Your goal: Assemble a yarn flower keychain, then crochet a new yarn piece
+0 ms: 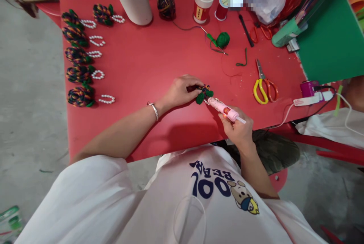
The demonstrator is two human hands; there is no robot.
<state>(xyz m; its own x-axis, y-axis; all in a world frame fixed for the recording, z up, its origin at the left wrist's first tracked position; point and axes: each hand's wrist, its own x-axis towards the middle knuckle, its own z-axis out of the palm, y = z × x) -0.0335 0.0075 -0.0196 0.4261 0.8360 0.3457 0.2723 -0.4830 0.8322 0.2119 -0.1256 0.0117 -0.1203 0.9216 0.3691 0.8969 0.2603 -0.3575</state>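
Observation:
My left hand (183, 91) pinches a small crocheted flower (205, 93) of dark mixed yarn with green leaves, low over the red table. In my right hand (238, 127) is a pink glue gun (223, 109), its fingers wrapped round the handle. A clear glue stick pokes out of the gun's back end and a small orange light glows on its body. The gun's nozzle end points at the flower, close to the leaves; whether the tip touches is hidden. White beads show just beneath the flower, partly covered by the gun.
Several finished yarn flowers with bead loops (80, 74) line the table's left side. Scissors (263, 86) lie at right, near a power strip (313, 99). Behind are a green yarn ball (223, 40), a crochet hook (211, 38), a paper cup (203, 3) and a multicoloured yarn ball (166, 5).

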